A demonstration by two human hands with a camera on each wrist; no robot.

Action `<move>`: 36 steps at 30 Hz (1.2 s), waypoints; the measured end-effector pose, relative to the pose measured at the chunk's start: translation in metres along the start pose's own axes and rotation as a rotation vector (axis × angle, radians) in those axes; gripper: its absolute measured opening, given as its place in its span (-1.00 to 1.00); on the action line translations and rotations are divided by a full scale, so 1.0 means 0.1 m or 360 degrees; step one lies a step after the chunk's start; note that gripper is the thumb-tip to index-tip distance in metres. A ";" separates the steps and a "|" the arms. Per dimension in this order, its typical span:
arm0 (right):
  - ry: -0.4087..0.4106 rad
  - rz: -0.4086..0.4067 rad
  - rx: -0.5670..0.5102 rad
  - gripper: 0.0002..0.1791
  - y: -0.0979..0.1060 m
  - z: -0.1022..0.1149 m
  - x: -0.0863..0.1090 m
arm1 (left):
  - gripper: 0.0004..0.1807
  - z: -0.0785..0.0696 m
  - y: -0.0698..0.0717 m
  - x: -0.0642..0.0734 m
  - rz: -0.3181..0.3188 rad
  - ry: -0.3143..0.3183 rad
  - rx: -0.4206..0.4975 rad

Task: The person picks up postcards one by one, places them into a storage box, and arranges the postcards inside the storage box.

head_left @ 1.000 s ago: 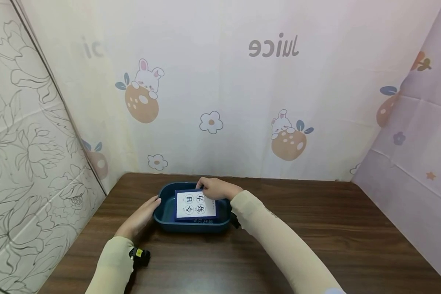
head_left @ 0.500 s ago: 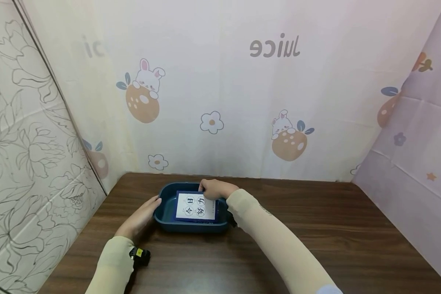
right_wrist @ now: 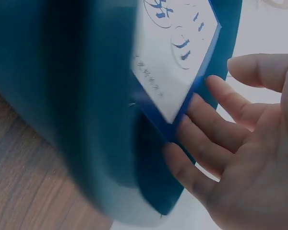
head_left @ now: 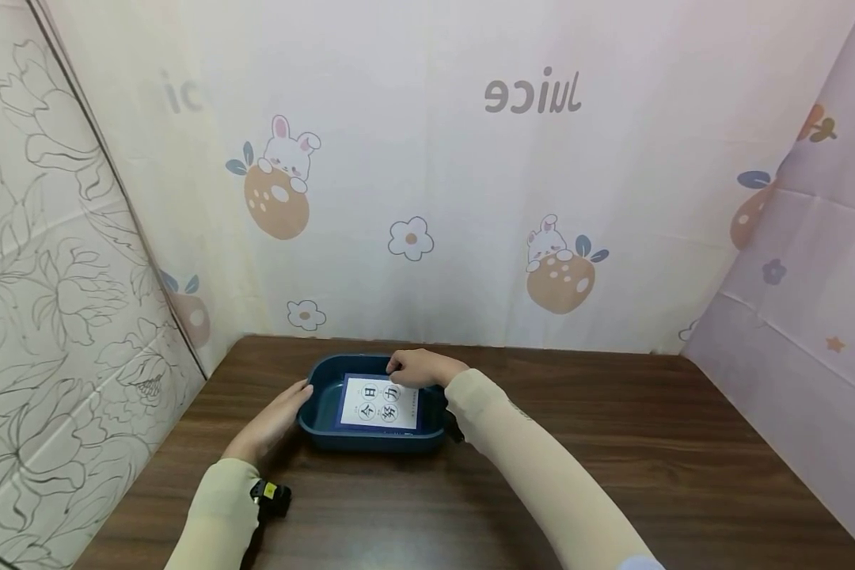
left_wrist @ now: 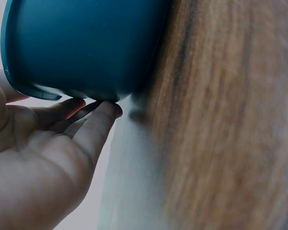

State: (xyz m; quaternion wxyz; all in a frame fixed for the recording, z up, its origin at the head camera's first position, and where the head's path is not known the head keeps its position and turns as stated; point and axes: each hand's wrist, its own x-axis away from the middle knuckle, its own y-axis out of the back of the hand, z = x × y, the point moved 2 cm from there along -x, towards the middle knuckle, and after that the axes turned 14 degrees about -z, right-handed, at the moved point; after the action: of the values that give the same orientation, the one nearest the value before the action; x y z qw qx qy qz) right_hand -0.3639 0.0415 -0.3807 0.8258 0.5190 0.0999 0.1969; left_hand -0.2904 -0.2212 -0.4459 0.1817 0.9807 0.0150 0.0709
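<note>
A dark teal plastic basin (head_left: 321, 412) with rounded corners stands on the table. In it lies a flat rectangle with a blue border and a white face printed with circled characters, like a notebook (head_left: 378, 404). My left hand (head_left: 274, 421) holds the basin's left end; in the left wrist view its fingers (left_wrist: 103, 122) touch the outer wall and the thumb passes behind the rim. My right hand (head_left: 423, 368) is over the basin's far right side. In the right wrist view its fingertips are at the notebook's blue edge (right_wrist: 186, 108), with the thumb held apart.
A brown wood-grain table (head_left: 613, 459) carries the basin near its back edge. Behind it hangs a pale curtain (head_left: 456, 198) with rabbit and fruit prints; a flower-patterned panel (head_left: 64, 301) closes off the left side.
The notebook has settled lower and flatter in the basin, and the printed strip below its near edge is mostly covered. My right hand's fingers have loosened from it; my left hand stays still.
</note>
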 end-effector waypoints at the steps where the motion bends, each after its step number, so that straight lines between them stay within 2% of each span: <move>1: 0.0011 0.0003 0.0004 -0.64 0.00 0.00 0.01 | -0.22 0.00 0.00 0.00 -0.0002 0.0002 0.0004; 7: 0.0080 0.0008 -0.0039 -0.56 0.05 -0.03 0.10 | -0.21 -0.01 -0.01 0.00 0.0004 0.0009 0.0004; 20: 0.0168 -0.0073 -0.0208 -0.48 0.14 -0.15 0.36 | -0.20 0.00 0.01 0.01 -0.0001 0.0003 0.0003; 24: 0.0121 -0.0176 -0.0266 -0.48 0.19 -0.24 0.44 | -0.21 0.00 -0.01 0.01 -0.0006 0.0012 0.0002; 31: 0.0068 -0.0371 -0.0527 -0.50 0.24 -0.40 0.64 | -0.19 0.02 0.00 -0.01 -0.0023 0.0029 -0.0016; 36: 0.0002 -0.0521 -0.0628 -0.49 0.23 -0.54 0.75 | -0.20 0.01 -0.01 -0.01 -0.0021 0.0022 -0.0013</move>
State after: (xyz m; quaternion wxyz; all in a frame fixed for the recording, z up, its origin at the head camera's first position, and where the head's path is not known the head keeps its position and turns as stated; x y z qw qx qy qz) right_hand -0.3216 0.1268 -0.3808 0.9319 0.3246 0.1427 0.0766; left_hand -0.2911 -0.2211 -0.4472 0.1861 0.9793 0.0224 0.0766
